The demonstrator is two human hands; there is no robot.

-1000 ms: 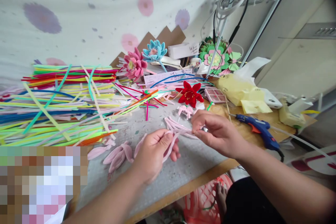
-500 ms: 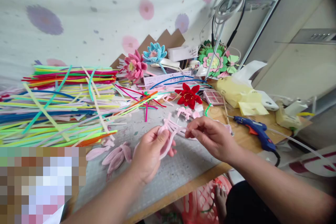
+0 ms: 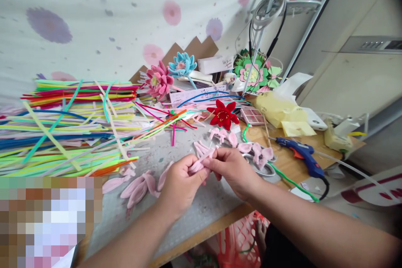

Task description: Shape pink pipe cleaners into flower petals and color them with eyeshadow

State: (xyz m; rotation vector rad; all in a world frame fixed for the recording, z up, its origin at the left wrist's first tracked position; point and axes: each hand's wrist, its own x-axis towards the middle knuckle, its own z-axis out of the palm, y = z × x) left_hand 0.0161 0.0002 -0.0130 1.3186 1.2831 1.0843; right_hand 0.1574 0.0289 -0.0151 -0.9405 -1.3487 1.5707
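Both hands meet over the grey mat, fingers closed on a pale pink pipe cleaner bundle [image 3: 201, 160] bent into loops. My left hand [image 3: 180, 182] wraps around its lower part, hiding some of it. My right hand [image 3: 230, 169] pinches its upper right side between thumb and fingers. Left of my left hand lie several pink pipe cleaner petals [image 3: 138, 188]. Beyond my right hand are more small pink petal pieces [image 3: 257, 153], some resting by a pair of scissors [image 3: 264, 168] that my right hand partly covers.
Heaps of coloured pipe cleaners [image 3: 69, 125] fill the left side. A red flower [image 3: 223, 114], a pink flower [image 3: 157, 79] and a blue flower [image 3: 182, 65] stand farther back. A blue glue gun [image 3: 300, 153] lies at right, near a green stem [image 3: 295, 182]. The table's wooden edge [image 3: 194, 240] runs along the front.
My right hand has moved left and down, from beside the pink loops onto them. The loops are now gathered closer together, and the scissors and petals at right have come into view.
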